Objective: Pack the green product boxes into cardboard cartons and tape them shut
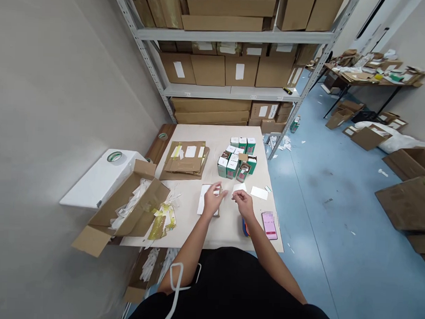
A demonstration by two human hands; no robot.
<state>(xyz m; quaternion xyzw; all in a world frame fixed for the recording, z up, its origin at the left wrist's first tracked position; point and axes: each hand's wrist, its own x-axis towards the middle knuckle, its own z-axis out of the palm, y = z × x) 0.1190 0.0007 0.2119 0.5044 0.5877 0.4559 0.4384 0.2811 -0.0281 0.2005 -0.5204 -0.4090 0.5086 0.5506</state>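
My left hand [212, 200], thumb and fingers parted, is positioned over the white sheet [201, 203]; my right hand [244, 202], fingers curled, contents indeterminable, is adjacent to the white card [239, 186], near the green-and-white boxes [232, 167].

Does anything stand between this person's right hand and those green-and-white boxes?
Only a white slip, lying flat on the table between the right hand and the boxes; nothing upright is visible in the way.
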